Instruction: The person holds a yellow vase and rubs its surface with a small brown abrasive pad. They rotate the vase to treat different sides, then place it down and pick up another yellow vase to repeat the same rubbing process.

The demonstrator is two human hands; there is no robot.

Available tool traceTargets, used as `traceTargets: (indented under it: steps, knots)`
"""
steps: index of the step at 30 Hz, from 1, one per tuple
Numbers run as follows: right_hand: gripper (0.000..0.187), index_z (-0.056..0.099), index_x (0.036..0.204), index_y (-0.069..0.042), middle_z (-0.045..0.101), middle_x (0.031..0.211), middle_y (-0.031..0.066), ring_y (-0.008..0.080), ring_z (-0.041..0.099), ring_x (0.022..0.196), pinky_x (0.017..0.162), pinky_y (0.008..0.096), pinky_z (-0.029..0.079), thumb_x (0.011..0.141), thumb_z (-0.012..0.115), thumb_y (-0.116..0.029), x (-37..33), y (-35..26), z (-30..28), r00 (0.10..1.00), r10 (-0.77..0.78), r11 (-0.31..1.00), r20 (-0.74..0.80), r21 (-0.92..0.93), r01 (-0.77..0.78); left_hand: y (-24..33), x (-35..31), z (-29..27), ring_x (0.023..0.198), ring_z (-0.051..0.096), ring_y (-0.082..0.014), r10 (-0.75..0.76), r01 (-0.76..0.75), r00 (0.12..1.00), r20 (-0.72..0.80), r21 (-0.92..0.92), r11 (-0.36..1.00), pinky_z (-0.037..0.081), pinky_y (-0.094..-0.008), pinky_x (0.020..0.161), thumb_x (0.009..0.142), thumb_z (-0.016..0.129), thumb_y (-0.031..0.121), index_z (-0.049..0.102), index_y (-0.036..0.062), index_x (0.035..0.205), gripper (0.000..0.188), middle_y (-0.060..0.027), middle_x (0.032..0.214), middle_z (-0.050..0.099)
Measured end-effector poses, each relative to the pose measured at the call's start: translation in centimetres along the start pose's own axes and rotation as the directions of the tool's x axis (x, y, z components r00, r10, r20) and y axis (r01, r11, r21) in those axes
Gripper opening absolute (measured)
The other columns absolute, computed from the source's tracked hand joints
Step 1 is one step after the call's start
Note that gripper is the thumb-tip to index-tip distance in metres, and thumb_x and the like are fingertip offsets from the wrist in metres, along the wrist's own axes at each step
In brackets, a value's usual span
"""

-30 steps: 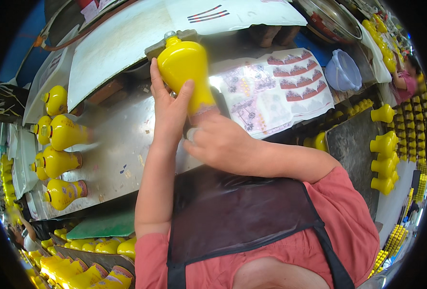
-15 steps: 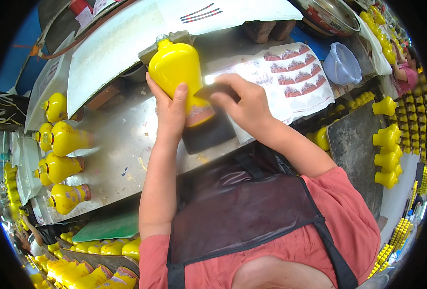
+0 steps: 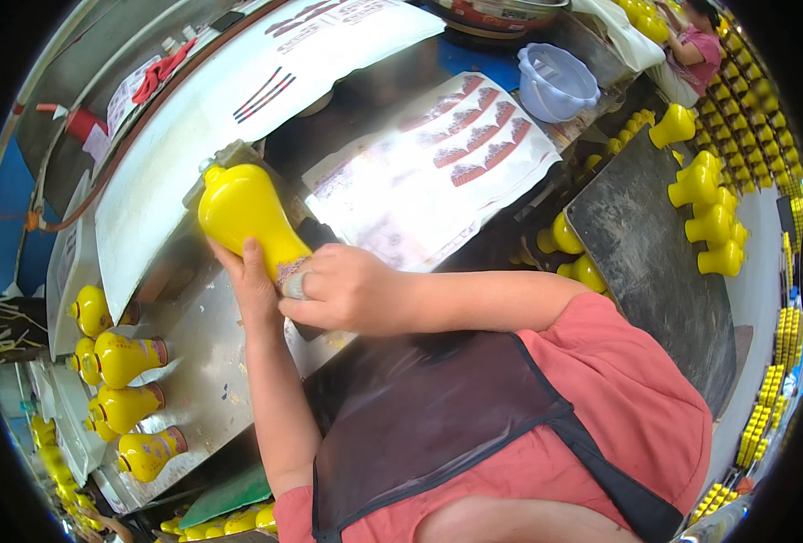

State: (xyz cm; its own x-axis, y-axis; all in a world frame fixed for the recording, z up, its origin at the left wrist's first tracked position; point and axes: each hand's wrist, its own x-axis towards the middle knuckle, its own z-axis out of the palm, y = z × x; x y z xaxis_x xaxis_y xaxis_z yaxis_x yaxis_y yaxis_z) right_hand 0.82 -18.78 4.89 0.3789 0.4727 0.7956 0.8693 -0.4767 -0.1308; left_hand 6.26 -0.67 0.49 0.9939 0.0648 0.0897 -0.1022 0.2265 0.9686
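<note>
A glossy yellow bottle lies tilted on the bench, its clear-tipped neck against a dark block. My left hand is closed round its near side, with the thumb on top. A patterned red-purple band circles the bottle's wide foot. My right hand presses on that band with its fingers bent together. Something small and pale shows at its fingers; its kind cannot be made out. Right of the bottle lies a white sheet of printed decals.
Several yellow bottles lie along the bench's left end. At the back slopes a white board with narrow dark strips. A pale blue bucket stands far right, beyond the sheet. More bottles line a dark board; another person is behind.
My right hand has come in from beside the bottle onto its patterned foot. My left hand still holds the bottle. The whole view has turned, so the bench appears more slanted.
</note>
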Motion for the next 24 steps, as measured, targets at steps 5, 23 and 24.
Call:
traceTargets:
  steps: [5,23,24]
  knots:
    - [0.008,0.069,0.090,-0.015,0.066,0.082,0.0062,0.0226,0.068,0.083,0.075,0.0366,0.053,0.082,0.069,-0.017,-0.3,-0.1,-0.5,0.969,0.139,0.972,0.205,0.157,-0.173,0.3,-0.5,0.4,0.136,0.045,-0.0249,0.046,-0.044,0.998,-0.035,0.033,0.998,0.041,-0.0377,0.112,0.107,0.057,0.025,0.005,0.0143,0.167,0.081,-0.0118,0.158,0.034]
    - [0.031,0.074,0.089,-0.001,0.069,0.072,0.0126,0.0223,0.066,0.064,0.063,0.0341,0.051,0.094,0.065,-0.030,-10.1,14.2,-11.8,0.227,0.963,0.229,0.142,0.000,-0.973,0.3,-0.7,0.1,0.134,0.048,-0.0249,-0.080,0.080,0.997,-0.019,-0.003,0.997,0.041,-0.0379,0.112,0.106,0.055,0.021,0.018,0.0129,0.164,0.069,-0.0110,0.151,0.043]
    - [0.030,0.074,0.089,-0.001,0.070,0.075,0.0166,0.0270,0.068,0.067,0.067,0.0365,0.052,0.093,0.064,-0.029,-9.1,14.6,-11.2,0.279,0.951,0.279,0.134,0.019,-0.960,0.2,-0.7,-0.1,0.134,0.048,-0.0249,-0.076,0.076,0.997,-0.027,-0.015,0.997,0.041,-0.0380,0.112,0.106,0.055,0.021,0.018,0.0122,0.164,0.070,-0.0110,0.152,0.043]
